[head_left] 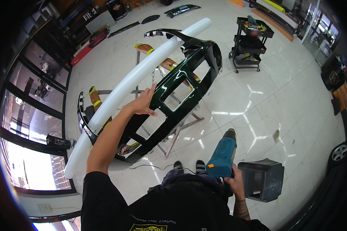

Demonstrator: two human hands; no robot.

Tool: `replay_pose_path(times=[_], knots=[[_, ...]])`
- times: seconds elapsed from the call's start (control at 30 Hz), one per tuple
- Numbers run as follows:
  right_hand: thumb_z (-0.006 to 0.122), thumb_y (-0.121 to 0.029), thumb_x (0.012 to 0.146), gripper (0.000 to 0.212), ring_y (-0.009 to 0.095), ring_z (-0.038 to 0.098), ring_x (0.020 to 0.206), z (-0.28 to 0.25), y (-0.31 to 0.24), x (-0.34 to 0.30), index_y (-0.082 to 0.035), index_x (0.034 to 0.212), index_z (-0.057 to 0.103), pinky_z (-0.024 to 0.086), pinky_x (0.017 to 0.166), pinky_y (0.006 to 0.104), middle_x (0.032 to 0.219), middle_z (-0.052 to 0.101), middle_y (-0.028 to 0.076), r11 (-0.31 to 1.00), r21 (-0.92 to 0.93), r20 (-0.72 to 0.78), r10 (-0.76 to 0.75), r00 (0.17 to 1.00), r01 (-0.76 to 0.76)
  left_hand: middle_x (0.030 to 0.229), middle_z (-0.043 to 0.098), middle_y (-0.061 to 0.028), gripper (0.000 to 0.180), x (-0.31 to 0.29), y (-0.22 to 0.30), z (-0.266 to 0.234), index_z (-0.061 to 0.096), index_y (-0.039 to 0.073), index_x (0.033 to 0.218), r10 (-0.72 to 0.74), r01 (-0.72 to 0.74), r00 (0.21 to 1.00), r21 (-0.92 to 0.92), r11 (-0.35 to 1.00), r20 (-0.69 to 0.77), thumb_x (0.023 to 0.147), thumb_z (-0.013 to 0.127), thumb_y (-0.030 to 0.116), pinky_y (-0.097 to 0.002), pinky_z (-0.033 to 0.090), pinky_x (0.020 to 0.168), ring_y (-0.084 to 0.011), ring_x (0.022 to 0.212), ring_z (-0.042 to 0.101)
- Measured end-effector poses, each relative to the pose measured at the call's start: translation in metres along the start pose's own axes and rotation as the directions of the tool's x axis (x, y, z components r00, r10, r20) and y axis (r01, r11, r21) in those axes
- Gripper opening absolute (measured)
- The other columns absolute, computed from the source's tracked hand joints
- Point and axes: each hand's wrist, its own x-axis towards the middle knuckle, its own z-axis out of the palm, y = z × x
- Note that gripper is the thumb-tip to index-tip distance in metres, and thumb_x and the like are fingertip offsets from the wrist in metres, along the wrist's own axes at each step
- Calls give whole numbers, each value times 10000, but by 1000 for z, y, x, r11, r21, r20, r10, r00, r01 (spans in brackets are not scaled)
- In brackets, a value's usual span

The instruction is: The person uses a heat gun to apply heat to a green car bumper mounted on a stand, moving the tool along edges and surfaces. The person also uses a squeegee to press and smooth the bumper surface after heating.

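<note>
white tiled floor [258,88], glossy, fills the frame from top to lower right and carries every other item. dark green car bumper [181,82], the largest object, runs diagonally from the lower left of the frame to the upper centre; it rests on a folding metal stand [173,134] whose padded arms, wrapped with yellow bands, show at the upper centre and middle left. a long white film roll [131,82] lies along the upper edge of the bumper, from the lower left of the frame to the upper centre, touching the bumper along its length.

black 3-tier tool cart [251,44] stands in the upper right, well apart from the bumper. grey plastic stool [263,179], lying tipped on its side, sits in the lower right, just beside the person's right side. dark windows and a showroom wall curve along the left rim; a small black device [58,141] with a cable lies on the floor at the middle left.

left hand [144,103], centre of the frame: palm down, fingers spread wide and flat, pressed on the bumper surface right beside the roll; it grasps nothing. right hand [235,181], lower centre right: fingers wrapped tight around the grip of a blue heat gun [223,154], whose dark nozzle points up-frame towards the floor tiles, apart from the bumper. 2 shoes [189,166] show at the lower centre, near a thin cable on the floor.
</note>
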Motion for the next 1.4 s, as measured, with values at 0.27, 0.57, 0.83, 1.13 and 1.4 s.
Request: replay_pose_path(times=[0.27,0.57,0.83,1.13,1.4], knots=[[640,-241,725,702,162,624,611,-5,-3,5,111,1303,454,519,611,290,791,646,116,998,53,22,39,999,-40,1205,482,-223,1121,-4,12,8,37,130,1555,-59,51,991,-74,996,-116,718,783,106,-449,455,966,-425,1117,521],[706,-130,760,639,135,621,647,6,-23,13,88,1307,457,521,600,272,899,653,131,1000,-16,174,8,985,-6,1307,458,-145,1259,-12,40,12,80,147,1555,-163,195,973,213,957,-161,604,899,242,-477,504,890,-373,1107,532],[714,-147,831,577,149,642,615,52,-61,30,32,1323,471,518,583,284,844,672,130,986,-67,468,167,868,-153,1496,328,-159,1074,-32,18,11,205,140,1537,8,47,950,166,985,-313,677,846,191,-498,437,983,-376,1237,431],[645,-437,908,762,429,648,1001,141,-110,53,61,1406,354,484,900,443,1116,629,303,970,-242,476,89,875,33,866,659,-58,240,-228,86,103,665,4,966,-488,68,868,-948,311,-98,768,562,-84,-288,499,753,-124,795,604],[495,-355,982,598,340,379,1253,200,-124,63,63,1404,425,339,1011,421,1245,449,224,758,-373,355,-416,837,535,1387,421,-147,585,-221,167,46,381,-43,1394,-332,-204,911,-967,155,-245,947,642,230,-407,400,1017,-255,1196,480]])
